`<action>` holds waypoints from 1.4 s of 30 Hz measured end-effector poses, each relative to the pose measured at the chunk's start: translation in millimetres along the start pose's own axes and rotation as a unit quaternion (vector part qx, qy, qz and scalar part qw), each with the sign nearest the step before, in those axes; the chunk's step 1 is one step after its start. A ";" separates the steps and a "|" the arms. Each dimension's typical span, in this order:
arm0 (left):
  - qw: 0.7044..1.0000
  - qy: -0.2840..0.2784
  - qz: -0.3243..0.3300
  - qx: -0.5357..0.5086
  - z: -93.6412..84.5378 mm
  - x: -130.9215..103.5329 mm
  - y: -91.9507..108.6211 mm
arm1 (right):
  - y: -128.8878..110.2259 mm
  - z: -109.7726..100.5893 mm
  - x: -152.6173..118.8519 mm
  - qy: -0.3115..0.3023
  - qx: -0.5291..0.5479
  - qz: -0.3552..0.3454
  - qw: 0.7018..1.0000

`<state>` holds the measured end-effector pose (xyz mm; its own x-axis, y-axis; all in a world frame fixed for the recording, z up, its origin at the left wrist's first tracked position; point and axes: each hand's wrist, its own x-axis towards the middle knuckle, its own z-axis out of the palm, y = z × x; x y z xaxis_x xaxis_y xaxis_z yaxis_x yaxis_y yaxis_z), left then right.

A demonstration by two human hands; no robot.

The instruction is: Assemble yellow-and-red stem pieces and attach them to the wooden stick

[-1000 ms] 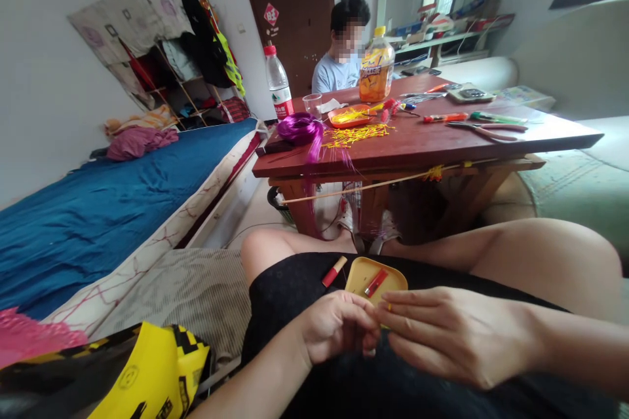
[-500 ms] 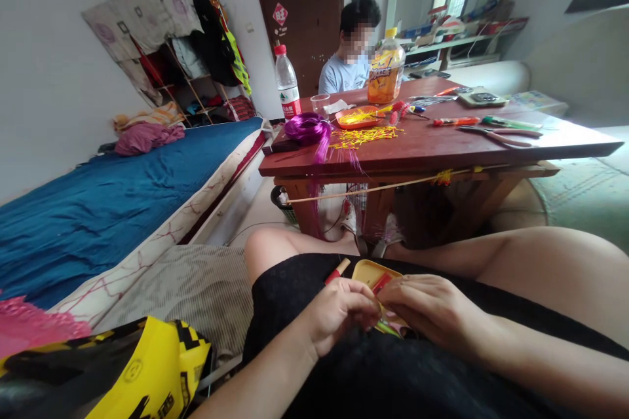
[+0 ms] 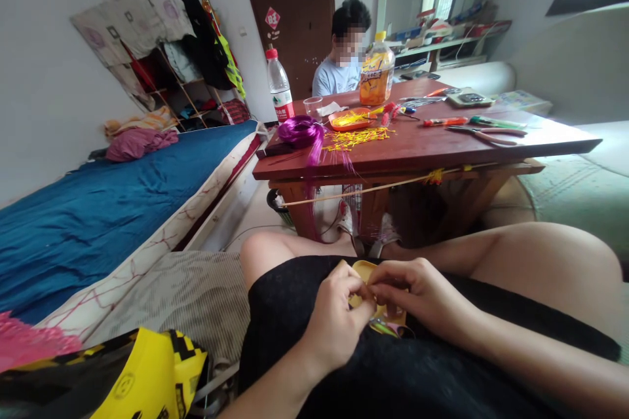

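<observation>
Low over my lap, my left hand (image 3: 339, 314) and my right hand (image 3: 422, 291) meet with their fingertips pinched together. Whatever they pinch is too small or hidden to make out. Just beneath them lies a yellow tray (image 3: 364, 268), largely covered by the fingers. A small tool with bright green handles (image 3: 386, 327), perhaps scissors, rests at the tray's near side, partly hidden by my hands. Black cloth (image 3: 295, 301) covers my lap around the tray.
Ahead stands a red-brown table (image 3: 393, 157) with purple strands (image 3: 301, 131), yellow pieces (image 3: 358, 137), an orange dish (image 3: 352, 119), pliers (image 3: 486, 135) and two bottles. A person (image 3: 339, 72) sits behind it. A thin stick (image 3: 363, 194) runs along the front edge. On my left is a bed (image 3: 122, 203).
My left hand has turned and risen slightly, and my right fingers have come up against its fingertips. The red items seen around the tray are now hidden. The view has shifted slightly.
</observation>
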<state>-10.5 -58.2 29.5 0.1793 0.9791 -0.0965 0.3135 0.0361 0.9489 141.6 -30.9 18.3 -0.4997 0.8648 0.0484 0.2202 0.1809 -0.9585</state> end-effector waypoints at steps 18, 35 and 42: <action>0.795 0.029 0.463 0.390 -4.9 -0.5 -12.9 | -1.6 3.6 21.8 -0.019 0.139 0.095 0.986; 0.931 -0.049 -0.196 -0.303 -2.7 25.6 -3.8 | 3.6 -24.3 5.5 -0.004 -0.508 -0.514 0.691; 0.943 -0.024 -0.141 -0.301 -2.0 20.5 -0.4 | 0.4 -19.7 5.8 -0.006 -0.429 -0.424 0.798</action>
<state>-8.9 -37.7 27.7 0.2149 0.9040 -0.3696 -0.2288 0.4145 0.8808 155.3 -16.6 23.7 -0.7810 0.2580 0.5688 0.2891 0.9566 -0.0370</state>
